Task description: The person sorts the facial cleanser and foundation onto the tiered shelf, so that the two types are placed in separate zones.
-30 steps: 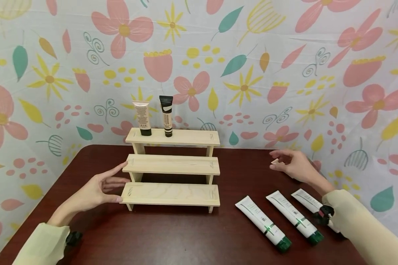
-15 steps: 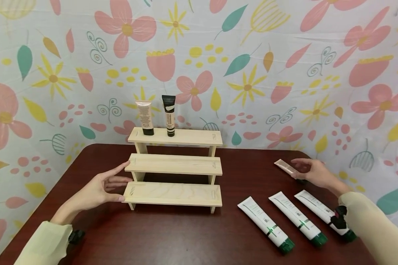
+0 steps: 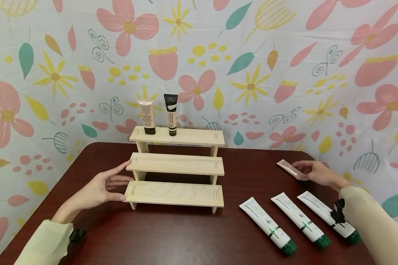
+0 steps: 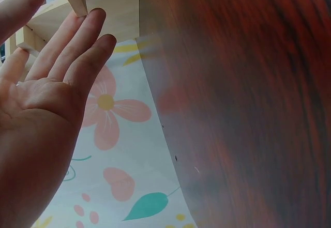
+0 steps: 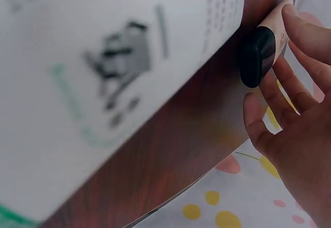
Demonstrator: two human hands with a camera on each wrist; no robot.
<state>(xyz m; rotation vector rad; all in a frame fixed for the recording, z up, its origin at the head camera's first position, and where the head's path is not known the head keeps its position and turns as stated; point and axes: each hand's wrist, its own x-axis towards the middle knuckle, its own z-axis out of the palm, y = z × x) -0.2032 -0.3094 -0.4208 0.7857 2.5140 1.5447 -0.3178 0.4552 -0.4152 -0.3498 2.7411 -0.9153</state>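
Note:
My left hand (image 3: 97, 188) rests against the left end of a three-step wooden display shelf (image 3: 177, 137), its fingers fairly straight. The index fingertip touches the middle step and the thumb the lowest one. In the left wrist view, the palm (image 4: 44, 104) faces the camera with nothing in it. At the far right of the table, my right hand (image 3: 320, 174) holds a pale pink cosmetic tube (image 3: 289, 169) near its black cap (image 5: 256, 57). The tube lies low at the table. On the top step stand a beige tube (image 3: 147, 114) and a black-and-beige tube (image 3: 171, 116), both caps down.
Three white tubes with green caps lie slanted on the dark wooden table (image 3: 185, 235): left (image 3: 265, 222), middle (image 3: 298, 217) and right (image 3: 325, 211). The right one lies partly under the right wrist. A floral cloth (image 3: 199, 48) hangs behind the table.
My right hand has moved right and toward me along the pale pink tube, to its cap end, uncovering its flat end. The left hand stays at the shelf. The head view shifts slightly.

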